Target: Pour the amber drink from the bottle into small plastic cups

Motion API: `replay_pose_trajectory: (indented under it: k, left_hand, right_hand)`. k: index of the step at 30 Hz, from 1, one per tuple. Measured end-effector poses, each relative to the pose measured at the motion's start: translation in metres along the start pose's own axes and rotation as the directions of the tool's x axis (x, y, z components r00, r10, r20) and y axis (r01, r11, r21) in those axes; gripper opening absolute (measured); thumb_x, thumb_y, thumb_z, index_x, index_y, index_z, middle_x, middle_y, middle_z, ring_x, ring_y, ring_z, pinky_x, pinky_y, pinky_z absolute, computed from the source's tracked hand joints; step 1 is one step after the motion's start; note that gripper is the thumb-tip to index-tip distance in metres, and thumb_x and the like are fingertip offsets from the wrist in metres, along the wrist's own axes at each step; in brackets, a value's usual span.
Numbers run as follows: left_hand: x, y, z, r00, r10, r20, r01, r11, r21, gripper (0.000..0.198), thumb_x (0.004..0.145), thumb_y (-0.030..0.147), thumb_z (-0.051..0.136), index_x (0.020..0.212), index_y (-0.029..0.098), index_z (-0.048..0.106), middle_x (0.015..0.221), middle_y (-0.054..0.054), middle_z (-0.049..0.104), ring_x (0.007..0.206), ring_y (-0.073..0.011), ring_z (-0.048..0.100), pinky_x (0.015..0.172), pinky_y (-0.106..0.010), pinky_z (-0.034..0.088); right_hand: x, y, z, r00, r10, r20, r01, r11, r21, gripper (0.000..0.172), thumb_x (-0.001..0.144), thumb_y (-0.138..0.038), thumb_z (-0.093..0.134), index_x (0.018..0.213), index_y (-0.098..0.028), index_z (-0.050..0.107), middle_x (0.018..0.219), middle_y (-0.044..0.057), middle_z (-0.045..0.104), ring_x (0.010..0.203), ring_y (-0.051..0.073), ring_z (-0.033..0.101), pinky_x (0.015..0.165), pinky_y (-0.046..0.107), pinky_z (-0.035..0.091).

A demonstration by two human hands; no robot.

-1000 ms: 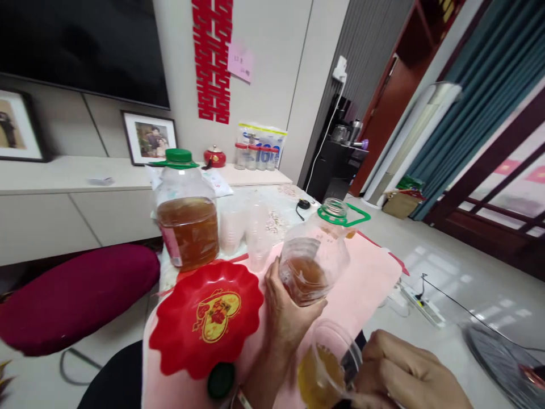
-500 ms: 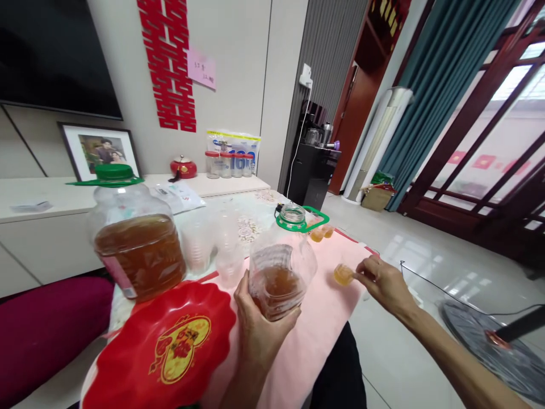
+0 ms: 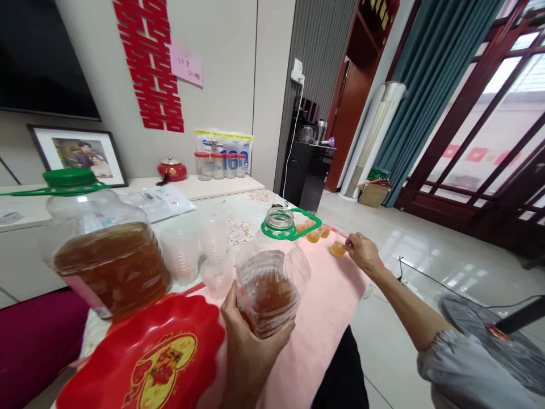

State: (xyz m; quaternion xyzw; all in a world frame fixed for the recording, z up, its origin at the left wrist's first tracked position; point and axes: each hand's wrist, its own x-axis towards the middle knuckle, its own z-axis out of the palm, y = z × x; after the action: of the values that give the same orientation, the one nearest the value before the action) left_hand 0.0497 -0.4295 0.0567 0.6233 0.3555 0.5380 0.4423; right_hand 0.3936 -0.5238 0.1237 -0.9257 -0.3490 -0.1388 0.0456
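Note:
My left hand [image 3: 255, 346] is wrapped round the lower part of a clear plastic jug [image 3: 272, 278], uncapped and partly filled with amber-brown liquid. A green carry ring circles the jug's neck. Over at the right, my right hand [image 3: 361, 251] pinches the rim of a small clear plastic cup [image 3: 339, 246] holding yellow liquid, at the far part of the pink cloth [image 3: 315, 318]. More small filled cups [image 3: 315, 234] stand just beyond, partly hidden behind the green ring. Whether the pinched cup touches the cloth is hard to tell.
A larger jug [image 3: 113, 267] with a green cap stands at the left. Beside it are stacks of clear plastic cups [image 3: 181, 255]. A red scalloped tray [image 3: 204, 341] lies in front. Farther back are a plastic packet [image 3: 166, 200] and red-lidded jars [image 3: 218, 166].
My right hand has carried the cup away from me, toward the other filled cups. My left hand still holds the jug. The view has turned slightly right.

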Motion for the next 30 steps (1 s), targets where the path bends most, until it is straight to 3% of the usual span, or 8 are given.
replay_pose_trajectory:
  k: [6, 12, 17, 26, 30]
  left_hand:
    - [0.000, -0.002, -0.003, 0.994, -0.100, 0.051, 0.099, 0.994, 0.039, 0.126, 0.050, 0.043, 0.095, 0.154, 0.023, 0.026, 0.144, -0.017, 0.050, 0.118, -0.0298, 0.065, 0.095, -0.046, 0.062]
    - [0.000, 0.014, -0.002, 0.990, -0.142, -0.021, 0.143, 0.990, 0.020, 0.120, 0.047, 0.043, 0.093, 0.147, 0.017, 0.034, 0.136, -0.017, 0.054, 0.126, -0.0330, 0.059, 0.106, -0.049, 0.057]
    - [-0.001, 0.019, -0.001, 0.986, -0.169, -0.015, 0.168, 0.985, -0.029, 0.118, 0.046, 0.038, 0.093, 0.147, 0.021, 0.033, 0.141, -0.016, 0.051, 0.126, -0.0308, 0.060, 0.100, -0.043, 0.061]
    - [0.000, 0.015, -0.003, 0.994, -0.111, -0.015, 0.112, 0.992, 0.058, 0.110, 0.049, 0.042, 0.093, 0.141, 0.021, 0.035, 0.114, -0.011, 0.057, 0.121, -0.0324, 0.061, 0.098, -0.049, 0.060]
    - [-0.001, 0.015, -0.002, 0.983, -0.180, -0.015, 0.181, 0.983, 0.021, 0.109, 0.046, 0.042, 0.094, 0.138, 0.022, 0.037, 0.104, -0.008, 0.057, 0.116, -0.0321, 0.063, 0.099, -0.049, 0.061]
  right_hand:
    - [0.020, -0.002, 0.009, 0.999, 0.026, 0.020, -0.026, 1.000, -0.009, 0.027, 0.104, -0.039, 0.065, 0.119, -0.015, 0.065, 0.116, 0.007, 0.064, 0.099, 0.018, 0.065, 0.088, 0.037, 0.059]
    - [0.033, 0.000, 0.019, 0.999, 0.042, 0.027, -0.042, 0.999, 0.000, 0.029, 0.104, -0.039, 0.065, 0.119, -0.015, 0.064, 0.116, 0.007, 0.064, 0.100, 0.019, 0.065, 0.088, 0.038, 0.059]
    - [0.039, 0.001, 0.024, 0.998, 0.066, 0.023, -0.066, 0.998, 0.011, 0.029, 0.104, -0.040, 0.065, 0.120, -0.015, 0.064, 0.117, 0.007, 0.064, 0.100, 0.019, 0.065, 0.089, 0.038, 0.059]
    - [0.045, -0.003, 0.025, 0.994, 0.106, 0.024, -0.107, 0.992, 0.060, 0.030, 0.104, -0.040, 0.065, 0.120, -0.015, 0.064, 0.117, 0.007, 0.064, 0.101, 0.019, 0.065, 0.089, 0.039, 0.059]
    - [0.045, -0.004, 0.026, 0.993, 0.118, 0.032, -0.121, 0.986, 0.114, 0.031, 0.104, -0.041, 0.065, 0.121, -0.015, 0.064, 0.119, 0.008, 0.063, 0.103, 0.020, 0.065, 0.090, 0.039, 0.058]
